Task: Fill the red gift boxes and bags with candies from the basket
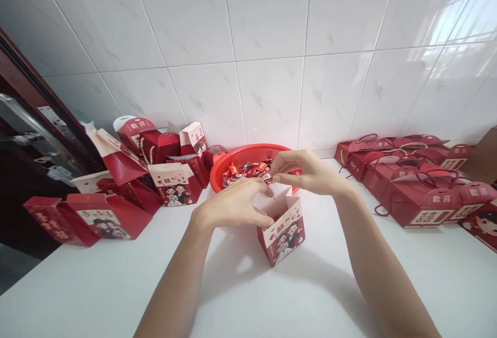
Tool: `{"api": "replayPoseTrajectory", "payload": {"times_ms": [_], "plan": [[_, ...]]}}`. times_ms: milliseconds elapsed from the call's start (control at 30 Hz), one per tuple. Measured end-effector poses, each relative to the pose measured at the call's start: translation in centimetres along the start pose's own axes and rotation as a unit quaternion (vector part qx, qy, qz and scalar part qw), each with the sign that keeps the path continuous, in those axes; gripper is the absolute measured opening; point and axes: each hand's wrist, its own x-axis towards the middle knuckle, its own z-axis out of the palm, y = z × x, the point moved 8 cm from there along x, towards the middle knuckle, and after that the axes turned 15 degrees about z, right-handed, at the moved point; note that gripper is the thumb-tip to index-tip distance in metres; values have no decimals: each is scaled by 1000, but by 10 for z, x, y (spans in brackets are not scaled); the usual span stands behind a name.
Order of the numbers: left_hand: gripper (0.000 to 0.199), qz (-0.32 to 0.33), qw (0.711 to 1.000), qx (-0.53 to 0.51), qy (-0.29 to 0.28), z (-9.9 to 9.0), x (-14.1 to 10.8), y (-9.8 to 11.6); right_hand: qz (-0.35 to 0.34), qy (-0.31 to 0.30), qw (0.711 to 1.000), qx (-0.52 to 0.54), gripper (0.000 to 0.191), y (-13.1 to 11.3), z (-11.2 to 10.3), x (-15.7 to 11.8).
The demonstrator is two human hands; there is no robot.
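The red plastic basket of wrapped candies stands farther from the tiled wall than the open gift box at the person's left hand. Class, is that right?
Not quite: the head view shows the red plastic basket of wrapped candies standing nearer to the tiled wall than the open gift box at the person's left hand.

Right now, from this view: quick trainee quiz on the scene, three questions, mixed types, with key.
1. Which hand has its thumb at the mouth of the open couple-print gift box?
2. True or false: the red plastic basket sits between that box and the tiled wall.
3. What lies in the basket?
A) ribbon rolls
B) wrapped candies
C) teacups

Key: 1. The left hand; 2. True; 3. B
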Motion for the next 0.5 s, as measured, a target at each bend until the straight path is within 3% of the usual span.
{"api": "replayPoseTrajectory", "payload": {"times_ms": [167,367,500], "plan": [[25,81,996,-1,38,-12,2,12,18,24,1000,-10,26,5,-15,-6],[17,123,956,-75,255,-58,-14,12,40,7,999,33,59,10,-19,-10],[13,137,918,-132,347,-70,-21,9,17,-74,991,113,50,6,1,-4]]}}
